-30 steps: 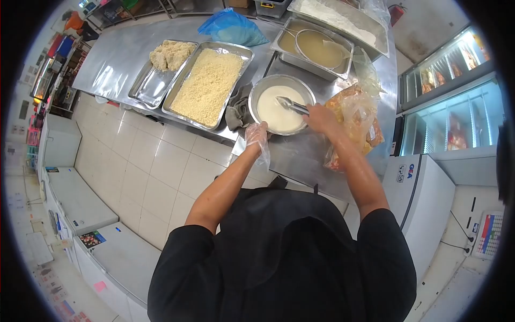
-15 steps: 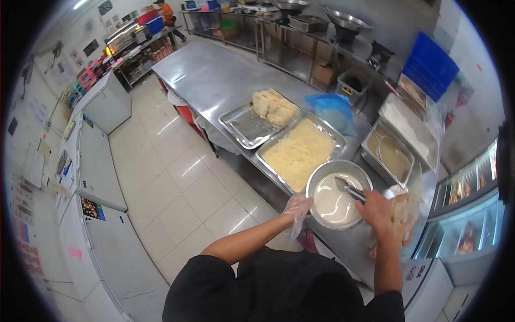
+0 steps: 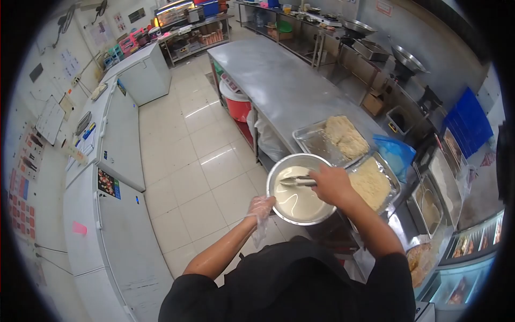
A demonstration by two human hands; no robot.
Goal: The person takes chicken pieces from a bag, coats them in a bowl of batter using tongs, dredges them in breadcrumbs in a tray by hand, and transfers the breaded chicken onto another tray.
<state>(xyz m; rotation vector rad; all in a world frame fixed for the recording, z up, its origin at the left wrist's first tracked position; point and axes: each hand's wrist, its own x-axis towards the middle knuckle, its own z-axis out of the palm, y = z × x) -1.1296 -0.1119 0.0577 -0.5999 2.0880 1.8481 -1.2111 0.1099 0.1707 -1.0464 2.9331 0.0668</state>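
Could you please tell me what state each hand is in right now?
Left hand: closed on the rim of the round silver metal bowl.
Right hand: closed, holding slim silver metal tongs.

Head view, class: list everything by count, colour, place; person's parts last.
bowl: one, silver, near centre
liquid: one pool, cream, bowl
tongs: one, silver, bowl
flat trays: two, silver, table
crumbs: one layer, yellow, nearer tray
food: one pile, beige, farther tray
blue bag: one, blue, by trays
table: one, grey, centre
freezers: at least three, white, left
woks: two, silver, back
others: many, mixed, around
left hand: one, clear glove, bowl
right hand: one, bare, tongs
sleeves: two, black, bottom
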